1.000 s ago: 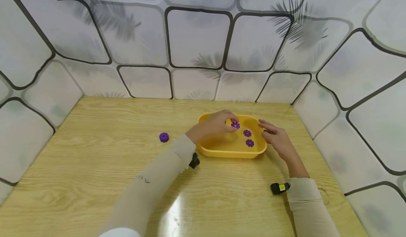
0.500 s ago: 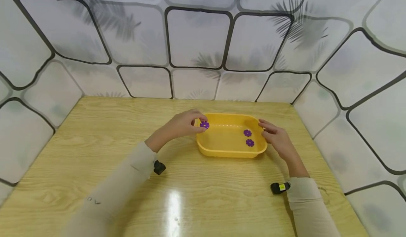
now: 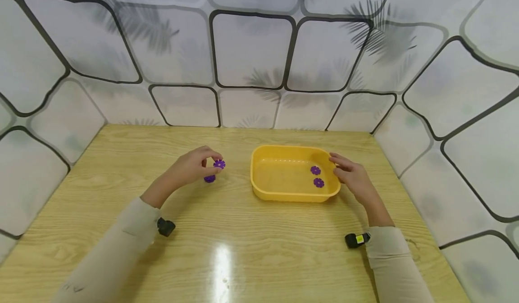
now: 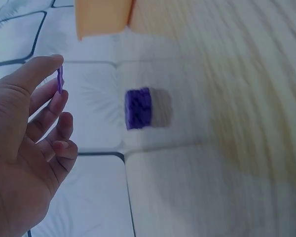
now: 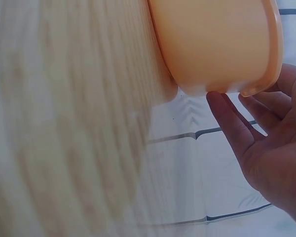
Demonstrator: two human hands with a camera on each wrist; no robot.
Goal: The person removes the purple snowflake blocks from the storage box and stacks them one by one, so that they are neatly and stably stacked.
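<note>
Between thumb and fingertips my left hand pinches a thin purple flower-shaped disc, which shows edge-on in the left wrist view. Just below it, a short stack of purple flower discs stands on the table, partly hidden by the hand in the head view. To the right is a yellow plastic basin. Two more purple discs, one farther back and one nearer, lie on its floor at the right side. My right hand holds the basin's right end, with fingers at the rim and outer wall.
The wooden table meets a patterned wall covering at the back and sides. A small black camera sits on each wrist, one at the left cuff and one at the right.
My left hand has lifted a purple disc out of the basin and carried it left to the stack. My right hand and the basin have stayed in place.
</note>
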